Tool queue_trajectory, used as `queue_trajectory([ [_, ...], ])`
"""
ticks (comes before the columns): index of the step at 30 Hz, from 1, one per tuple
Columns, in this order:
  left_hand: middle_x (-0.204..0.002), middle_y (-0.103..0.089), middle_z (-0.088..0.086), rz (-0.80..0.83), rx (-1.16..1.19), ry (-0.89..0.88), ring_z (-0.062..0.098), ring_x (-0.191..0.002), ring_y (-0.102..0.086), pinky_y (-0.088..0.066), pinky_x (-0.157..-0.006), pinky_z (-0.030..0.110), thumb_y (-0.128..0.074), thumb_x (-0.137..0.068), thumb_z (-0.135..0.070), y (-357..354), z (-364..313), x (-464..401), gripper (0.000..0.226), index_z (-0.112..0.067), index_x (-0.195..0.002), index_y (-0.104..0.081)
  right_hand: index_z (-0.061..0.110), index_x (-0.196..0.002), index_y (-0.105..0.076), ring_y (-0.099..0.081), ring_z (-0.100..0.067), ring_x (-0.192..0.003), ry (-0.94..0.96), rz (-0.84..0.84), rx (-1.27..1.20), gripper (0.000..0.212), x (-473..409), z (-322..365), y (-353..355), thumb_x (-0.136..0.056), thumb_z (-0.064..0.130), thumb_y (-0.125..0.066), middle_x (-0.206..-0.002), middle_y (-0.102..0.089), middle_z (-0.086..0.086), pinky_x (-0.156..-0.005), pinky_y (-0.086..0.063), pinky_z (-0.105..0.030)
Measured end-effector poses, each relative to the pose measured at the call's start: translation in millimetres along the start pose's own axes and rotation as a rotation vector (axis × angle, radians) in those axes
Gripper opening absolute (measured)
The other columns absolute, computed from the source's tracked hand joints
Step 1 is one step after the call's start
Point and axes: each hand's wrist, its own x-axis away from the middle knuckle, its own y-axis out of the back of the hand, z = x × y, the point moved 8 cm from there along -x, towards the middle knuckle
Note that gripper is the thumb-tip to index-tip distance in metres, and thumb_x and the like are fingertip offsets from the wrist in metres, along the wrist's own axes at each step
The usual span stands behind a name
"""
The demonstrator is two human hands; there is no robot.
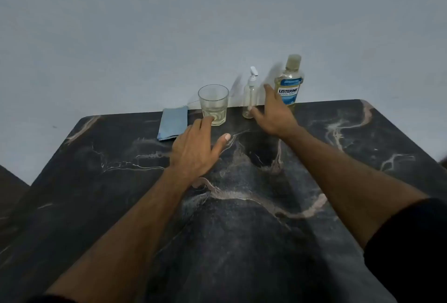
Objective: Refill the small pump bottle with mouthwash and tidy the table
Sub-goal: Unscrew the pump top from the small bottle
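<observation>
A small clear pump bottle [249, 96] with a white pump head stands at the table's far edge. To its right stands a Listerine mouthwash bottle [289, 82] with pale yellow liquid and its cap on. My right hand [274, 114] is stretched out between the two bottles, fingers spread, thumb close to the pump bottle's base, holding nothing. A clear glass [213, 104] with a little liquid at the bottom stands left of the pump bottle. My left hand [197, 149] hovers just in front of the glass, fingers apart and holding nothing.
A folded light blue cloth [173, 122] lies left of the glass. The dark marble table [242, 218] ends at a grey wall [217, 24] right behind the bottles. Part of another dark surface [9, 196] shows at the left edge.
</observation>
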Motion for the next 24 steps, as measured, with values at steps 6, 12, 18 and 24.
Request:
queue_trajectory([
  [6, -0.133, -0.055, 0.006, 0.013, 0.02, -0.024, 0.022, -0.116, -0.055, -0.047, -0.088, 0.04, -0.033, -0.093, -0.065, -16, 3, -12, 0.065, -0.02, -0.141, -0.036, 0.016, -0.152, -0.016, -0.048, -0.038, -0.129, -0.028, 0.004, -0.055, 0.077, -39, 2, -15, -0.094, 0.041, -0.059, -0.145, -0.042, -0.017, -0.104, -0.043, -0.053],
  [12, -0.132, -0.055, 0.003, 0.001, 0.065, -0.03, 0.019, -0.116, -0.055, -0.047, -0.085, 0.039, -0.031, -0.092, -0.066, -20, 0, -5, 0.065, -0.023, -0.141, -0.033, 0.012, -0.145, -0.025, -0.055, -0.034, -0.12, -0.033, -0.039, -0.124, 0.066, -55, 3, -25, -0.094, 0.032, -0.062, -0.133, -0.053, -0.017, -0.099, -0.049, -0.048],
  [18, -0.132, -0.054, -0.006, -0.034, 0.311, 0.05, 0.012, -0.118, -0.053, -0.05, -0.091, 0.044, -0.036, -0.092, -0.065, -8, 6, 24, 0.058, -0.03, -0.139, -0.035, 0.012, -0.133, -0.042, -0.06, -0.021, -0.108, -0.014, -0.12, -0.312, 0.052, -22, 9, -7, -0.093, 0.033, -0.067, -0.123, -0.061, -0.009, -0.085, -0.049, -0.032],
  [24, -0.116, -0.058, -0.018, -0.109, 0.712, 0.149, -0.003, -0.11, -0.055, -0.05, -0.091, 0.027, -0.044, -0.094, -0.055, -3, -10, 88, 0.045, -0.034, -0.134, -0.043, 0.023, -0.127, -0.052, -0.064, -0.008, -0.103, 0.102, -0.063, -0.582, 0.046, 91, 35, 14, -0.089, 0.043, -0.069, -0.113, -0.066, 0.009, -0.089, -0.056, -0.031],
])
